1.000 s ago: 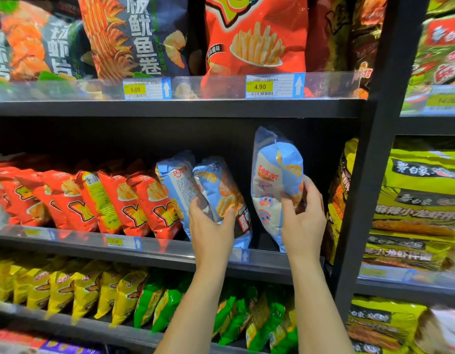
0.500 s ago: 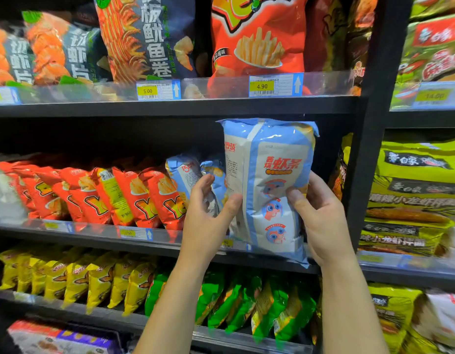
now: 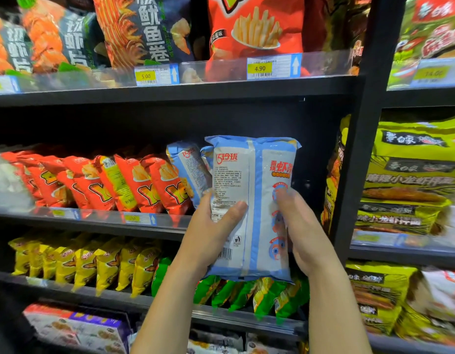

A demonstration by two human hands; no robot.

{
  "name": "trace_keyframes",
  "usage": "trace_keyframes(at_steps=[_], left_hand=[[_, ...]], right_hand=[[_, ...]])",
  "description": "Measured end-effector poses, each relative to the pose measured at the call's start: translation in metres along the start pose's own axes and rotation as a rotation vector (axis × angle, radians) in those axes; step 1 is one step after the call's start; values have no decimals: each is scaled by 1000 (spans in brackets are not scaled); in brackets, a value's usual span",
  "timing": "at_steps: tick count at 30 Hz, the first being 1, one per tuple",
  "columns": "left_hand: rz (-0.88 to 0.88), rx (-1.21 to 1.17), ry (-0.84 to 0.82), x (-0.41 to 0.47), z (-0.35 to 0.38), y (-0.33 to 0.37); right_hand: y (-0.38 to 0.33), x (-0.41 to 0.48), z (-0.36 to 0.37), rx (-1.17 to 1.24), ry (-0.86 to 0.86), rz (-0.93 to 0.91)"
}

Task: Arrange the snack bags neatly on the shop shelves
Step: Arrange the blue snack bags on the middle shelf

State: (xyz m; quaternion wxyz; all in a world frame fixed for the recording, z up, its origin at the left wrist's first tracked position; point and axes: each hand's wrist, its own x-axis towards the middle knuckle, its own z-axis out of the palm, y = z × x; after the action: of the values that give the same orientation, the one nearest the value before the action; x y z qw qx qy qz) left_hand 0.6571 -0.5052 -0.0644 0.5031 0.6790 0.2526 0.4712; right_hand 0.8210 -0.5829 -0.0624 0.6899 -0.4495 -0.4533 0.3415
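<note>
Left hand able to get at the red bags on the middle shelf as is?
Likely not yet: the left hand grips the blue bag, with the right hand on its other side. The path itself looks free; the red bags stand just left of it, only a low rail in front.

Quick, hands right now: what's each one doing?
Left hand: grips the blue snack bag by its left edge.
Right hand: grips the same bag's right edge.

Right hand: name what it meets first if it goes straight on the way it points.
The right hand points up and into the middle shelf, holding the blue bag it grips. Ahead is a dark gap beside the shelved blue bags; it looks free, though depth is unclear.
</note>
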Motion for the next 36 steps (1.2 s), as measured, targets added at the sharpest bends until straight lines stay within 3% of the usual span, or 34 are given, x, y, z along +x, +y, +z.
trace_keyframes(at_steps=[10, 16, 20, 26, 31, 36], left_hand=[[-148, -74, -80, -14, 2, -4], [-373, -425, 33, -11, -11, 7], [-393, -516, 73, -11, -15, 12], [-382, -449, -3, -13, -9, 18], [-305, -214, -165, -21, 15, 25], [-292, -55, -53, -21, 21, 9]], right_hand=[[17, -10, 7, 0, 116, 34], [31, -15, -8, 284, 94, 154], [41, -16, -14, 434, 66, 225], [38, -17, -17, 367, 56, 208], [26, -21, -7, 214, 51, 164], [18, -29, -2, 163, 66, 217]])
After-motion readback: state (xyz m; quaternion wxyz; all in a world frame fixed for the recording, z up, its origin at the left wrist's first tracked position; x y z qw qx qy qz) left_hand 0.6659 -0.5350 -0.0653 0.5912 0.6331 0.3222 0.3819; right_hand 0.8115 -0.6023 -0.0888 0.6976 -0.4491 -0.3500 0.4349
